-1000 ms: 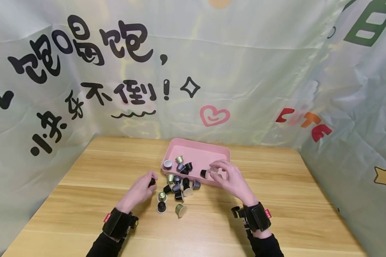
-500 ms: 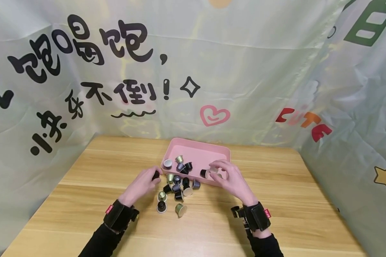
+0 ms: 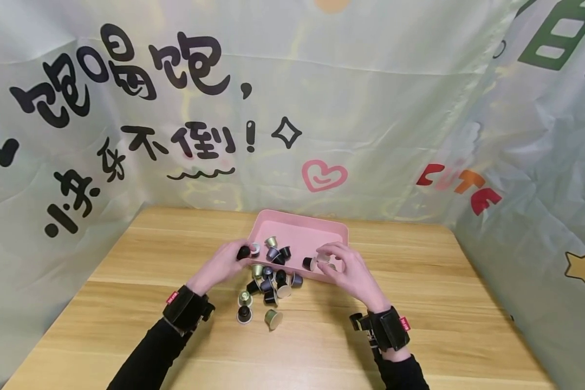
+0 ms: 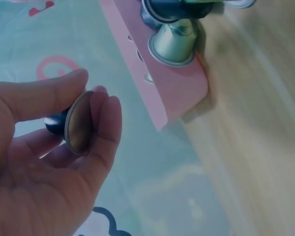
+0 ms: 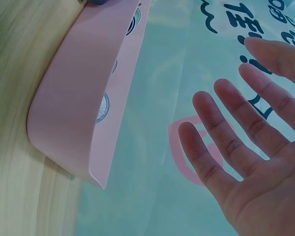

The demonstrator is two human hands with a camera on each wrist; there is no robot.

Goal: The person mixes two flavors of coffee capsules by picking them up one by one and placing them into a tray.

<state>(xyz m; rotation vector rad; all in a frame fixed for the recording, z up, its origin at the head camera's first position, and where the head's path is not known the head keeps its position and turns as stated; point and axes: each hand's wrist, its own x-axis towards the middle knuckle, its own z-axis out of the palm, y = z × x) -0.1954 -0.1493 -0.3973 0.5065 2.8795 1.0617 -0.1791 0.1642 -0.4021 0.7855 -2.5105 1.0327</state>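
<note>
"While the left hand [image 3: 226,264] pinches a black coffee capsule [image 3: 244,253] by the pink tray's [image 3: 309,235] near left corner, what's the right hand [image 3: 347,269] doing?"

"Holding nothing, fingers spread, by the near right corner."

"Any worry?"

"If that pinch slips, the capsule could fall and bump the white-lidded capsule [image 3: 255,249]."

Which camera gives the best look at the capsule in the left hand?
The left wrist view. It shows the capsule close up: rim, flat face and some dark body, gripped by the left hand. The head view shows it small, mostly dark body. The right wrist view misses it.
</note>
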